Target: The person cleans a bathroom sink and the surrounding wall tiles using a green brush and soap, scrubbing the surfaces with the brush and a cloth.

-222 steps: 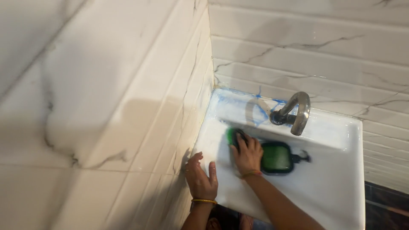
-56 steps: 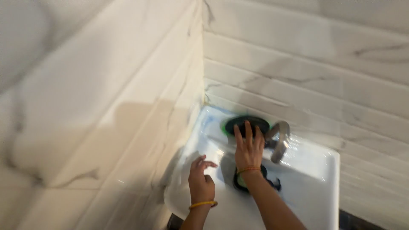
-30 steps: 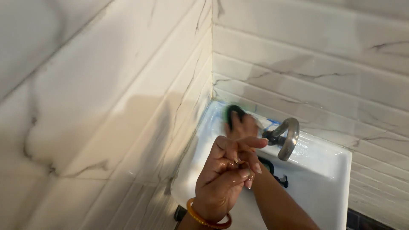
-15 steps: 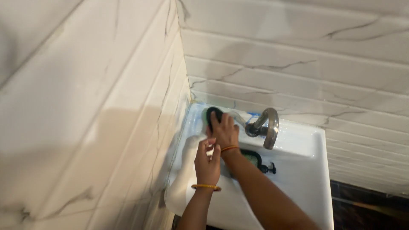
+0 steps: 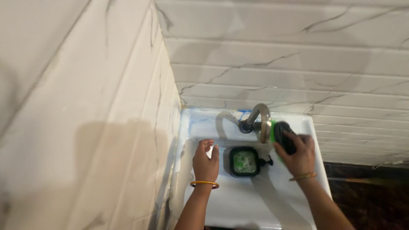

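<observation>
White marble-look tiles wrap around our white sink (image 5: 238,208), where our right hand (image 5: 298,155) grips a green and black scrub pad (image 5: 283,136) just right of the metal tap (image 5: 260,121), while our left hand (image 5: 205,159) rests loosely curled beside the dark square drain (image 5: 244,162).

Single head view, looking steeply down on white sink (image 5: 251,204) from above, fairly close, facing the tiled corner behind it.

Right hand (image 5: 300,155) with scrubber (image 5: 284,135) beside tap (image 5: 260,121)
</observation>
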